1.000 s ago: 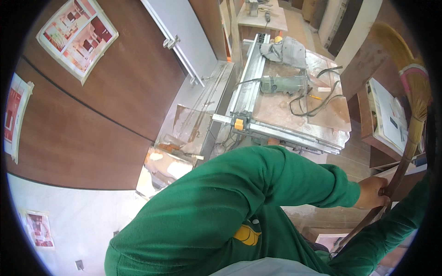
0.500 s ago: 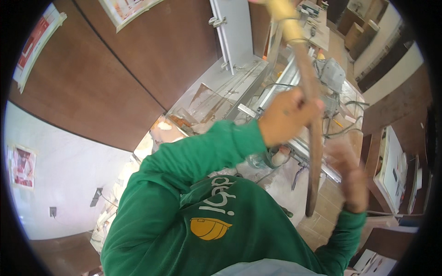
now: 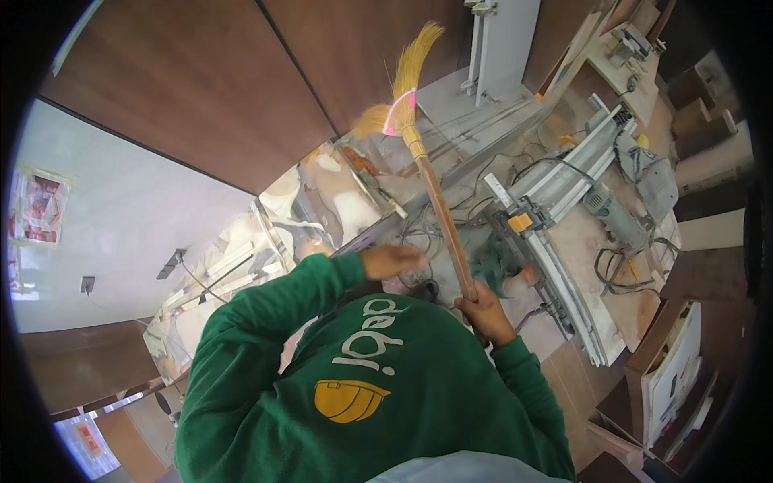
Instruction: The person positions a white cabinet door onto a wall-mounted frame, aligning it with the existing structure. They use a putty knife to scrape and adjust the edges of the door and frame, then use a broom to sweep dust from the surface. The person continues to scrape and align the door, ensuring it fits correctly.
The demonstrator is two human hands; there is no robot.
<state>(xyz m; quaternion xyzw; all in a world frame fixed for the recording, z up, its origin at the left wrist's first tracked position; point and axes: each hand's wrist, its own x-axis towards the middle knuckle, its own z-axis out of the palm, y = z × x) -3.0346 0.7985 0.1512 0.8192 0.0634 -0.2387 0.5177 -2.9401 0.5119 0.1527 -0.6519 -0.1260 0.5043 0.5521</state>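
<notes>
Right hand (image 3: 487,314) gripped the broom (image 3: 440,211) low on its handle; left hand (image 3: 393,262) was off it, finger spread unclear from blur. Broom ran toward 11 o'clock, bristles (image 3: 412,64) far end. Left grip mid-handle would've steadied it, clear of worktop (image 3: 600,302), 3 o'clock.

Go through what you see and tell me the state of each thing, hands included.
Broom, held, bristle end outward
Right hand, closed around the broom
Left hand, open, seemingly empty, blurred
Green power tool, lying on the worktable
Printed sheet, taped up
</notes>
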